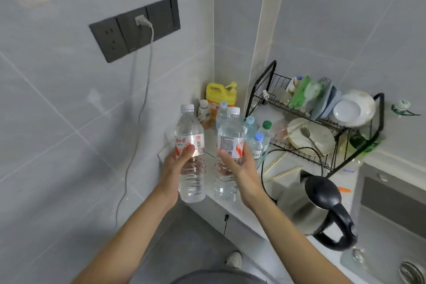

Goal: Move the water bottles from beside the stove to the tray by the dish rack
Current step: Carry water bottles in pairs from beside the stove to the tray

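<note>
I hold two clear water bottles with white caps and red-and-white labels, both upright in the air in front of the counter's left end. My left hand (176, 163) grips the left bottle (190, 136) at its label. My right hand (239, 168) grips the right bottle (230, 131) the same way. Behind them, several more small bottles (255, 136) with blue and green caps stand on the white tray (208, 143) next to the black wire dish rack (322, 122). The tray is mostly hidden by the bottles I hold.
A yellow detergent jug (220, 93) stands in the corner. The rack holds plates, bowls and a spoon. Chopsticks (283, 173) lie on the counter. A steel kettle (320, 210) with a black handle stands at the right, its cord looping. A sink (391, 237) is further right.
</note>
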Available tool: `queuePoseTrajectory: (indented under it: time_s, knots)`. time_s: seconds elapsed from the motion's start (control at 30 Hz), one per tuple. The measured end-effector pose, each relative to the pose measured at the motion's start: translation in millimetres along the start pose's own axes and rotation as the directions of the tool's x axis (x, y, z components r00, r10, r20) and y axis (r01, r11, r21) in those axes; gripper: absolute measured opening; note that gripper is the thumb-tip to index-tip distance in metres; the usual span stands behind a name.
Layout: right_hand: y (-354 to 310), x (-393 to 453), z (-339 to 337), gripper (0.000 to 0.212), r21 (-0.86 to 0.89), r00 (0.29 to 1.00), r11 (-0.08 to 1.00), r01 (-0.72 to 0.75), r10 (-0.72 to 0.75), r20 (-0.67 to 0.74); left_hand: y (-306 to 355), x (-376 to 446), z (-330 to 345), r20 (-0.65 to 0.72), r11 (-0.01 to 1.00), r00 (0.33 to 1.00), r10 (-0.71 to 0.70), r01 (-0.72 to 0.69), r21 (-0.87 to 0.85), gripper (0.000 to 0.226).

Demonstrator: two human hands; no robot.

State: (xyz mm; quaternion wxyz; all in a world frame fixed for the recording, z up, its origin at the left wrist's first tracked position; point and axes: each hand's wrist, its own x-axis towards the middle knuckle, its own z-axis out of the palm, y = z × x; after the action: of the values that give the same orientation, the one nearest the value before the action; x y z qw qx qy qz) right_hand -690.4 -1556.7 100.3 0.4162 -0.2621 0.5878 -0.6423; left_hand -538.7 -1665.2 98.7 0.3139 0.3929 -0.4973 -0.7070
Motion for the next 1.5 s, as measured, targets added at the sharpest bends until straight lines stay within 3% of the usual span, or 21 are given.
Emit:
queuePoseTrajectory:
  time_s: [0.1, 0.13, 0.2, 0.3, 0.4, 0.53, 0.67, 0.8, 1.0, 1.2, 1.5]
  knots:
    - [-4, 56, -9, 0.087, -0.042, 0.999, 0.998, -0.037, 0.038, 0.006, 13, 49, 11, 0.016, 1.000, 1.000, 0.003, -0.003, 0.003, 0.083]
    - [-5, 72, -11, 0.088, -0.038, 0.999, 0.998, -0.044, 0.044, 0.012, 16, 64, 13, 0.017, 0.999, 1.000, 0.013, -0.014, 0.038, 0.080]
    - [-6, 98, -13, 0.071, -0.038, 0.999, 0.998, -0.052, 0.053, 0.006, 21, 89, 18, 0.038, 0.994, 0.999, 0.022, -0.026, 0.109, 0.068]
    - [-2, 126, -14, 0.062, -0.061, 0.999, 0.998, -0.034, 0.031, -0.040, 25, 121, 22, 0.054, 0.983, 0.998, 0.017, -0.027, 0.181, 0.050]
    - [7, 146, -12, 0.057, -0.071, 0.996, 0.997, -0.028, 0.021, -0.091, 21, 154, 19, 0.070, 0.976, 0.998, 0.007, -0.022, 0.217, 0.050]
    - [24, 165, -5, 0.051, -0.253, 0.974, 0.968, -0.001, -0.056, -0.219, 12, 191, 17, 0.103, 0.970, 0.995, -0.003, -0.022, 0.242, 0.051]
    - [39, 175, 12, 0.055, -0.458, 0.923, 0.887, -0.067, -0.119, -0.366, 0, 223, 10, 0.151, 0.951, 0.989, -0.001, -0.045, 0.305, 0.048]
    - [63, 178, 26, 0.073, -0.585, 0.893, 0.794, -0.164, -0.132, -0.430, -17, 244, -1, 0.217, 0.903, 0.975, -0.049, -0.049, 0.427, 0.055]
    - [95, 177, 33, 0.079, -0.628, 0.849, 0.715, -0.306, -0.093, -0.520, -37, 264, -10, 0.369, 0.813, 0.925, -0.091, -0.145, 0.564, 0.061]
    - [109, 174, 36, 0.079, -0.649, 0.842, 0.674, -0.352, -0.076, -0.535, -55, 281, -22, 0.412, 0.718, 0.887, -0.211, -0.146, 0.681, 0.079]
    - [107, 178, 34, 0.068, -0.724, 0.913, 0.616, -0.310, -0.020, -0.408, -54, 280, -28, 0.463, 0.677, 0.851, -0.249, -0.189, 0.712, 0.061]
